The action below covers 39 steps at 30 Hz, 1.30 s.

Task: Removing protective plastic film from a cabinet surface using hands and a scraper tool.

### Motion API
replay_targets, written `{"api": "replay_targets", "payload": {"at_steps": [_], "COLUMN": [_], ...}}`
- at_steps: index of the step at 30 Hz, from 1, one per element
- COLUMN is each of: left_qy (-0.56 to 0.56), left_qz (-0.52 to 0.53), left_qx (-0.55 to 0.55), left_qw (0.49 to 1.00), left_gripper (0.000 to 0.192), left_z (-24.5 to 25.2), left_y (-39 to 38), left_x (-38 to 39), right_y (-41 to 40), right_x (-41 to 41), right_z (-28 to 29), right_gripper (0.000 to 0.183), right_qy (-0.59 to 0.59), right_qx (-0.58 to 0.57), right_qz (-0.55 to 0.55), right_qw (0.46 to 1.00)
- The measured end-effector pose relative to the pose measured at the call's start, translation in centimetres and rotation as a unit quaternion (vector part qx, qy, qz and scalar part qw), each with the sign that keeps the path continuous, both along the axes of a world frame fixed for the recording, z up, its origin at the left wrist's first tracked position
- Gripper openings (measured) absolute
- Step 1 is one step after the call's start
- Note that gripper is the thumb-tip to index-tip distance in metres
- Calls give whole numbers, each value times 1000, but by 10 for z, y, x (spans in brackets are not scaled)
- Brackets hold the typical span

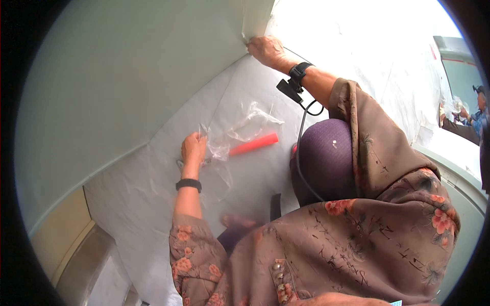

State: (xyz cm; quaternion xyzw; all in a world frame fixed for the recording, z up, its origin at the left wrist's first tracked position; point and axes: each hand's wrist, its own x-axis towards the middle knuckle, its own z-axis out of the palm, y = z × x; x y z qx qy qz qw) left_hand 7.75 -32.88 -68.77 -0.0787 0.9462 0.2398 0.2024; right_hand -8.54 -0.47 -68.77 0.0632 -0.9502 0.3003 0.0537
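Observation:
My left hand [193, 149], with a black band at its wrist, is closed on a crumpled piece of clear plastic film [218, 147] above the grey-white floor sheet. A red tapered tube or handle [254, 144] lies just right of it, partly under the film. A small metal object [179, 165] shows beside my left wrist; its kind is unclear. My right hand [267, 49] reaches up to the lower corner of a pale green panel [134, 69], fingers bent against the edge. Whether it pinches anything there is hidden. A black device with a cable hangs by its wrist strap.
Grey-white sheeting [153, 199] covers the floor. My bent knee [325, 160] is at the centre right, a cable running beside it. A black strip [275, 206] lies near my legs. A beige panel base [61, 222] stands lower left. Another person [476, 118] sits far right.

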Motion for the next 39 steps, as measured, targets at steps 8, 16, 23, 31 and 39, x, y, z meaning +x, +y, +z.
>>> {"api": "replay_targets", "payload": {"at_steps": [8, 16, 23, 31, 39], "left_qy": [18, 56, 100, 246, 485], "left_qz": [-101, -119, -61, 413, 302], "left_qx": [-155, -210, -205, 328, 522], "left_qw": [983, 969, 972, 813, 633], "left_gripper": [18, 18, 18, 26, 55], "left_z": [9, 46, 14, 73, 202], "left_y": [-14, -46, -176, -284, -203], "left_x": [-2, -6, 5, -19, -52], "right_y": [23, 42, 15, -52, -86], "right_x": [18, 29, 43, 37, 26], "right_z": [8, 96, 239, 284, 286], "right_gripper": [26, 30, 30, 26, 14], "right_qy": [-38, -165, -89, 15, 116], "right_qx": [-32, -85, -170, -189, -243], "right_qz": [18, 109, 86, 242, 176], "right_qw": [999, 977, 978, 952, 947]}}
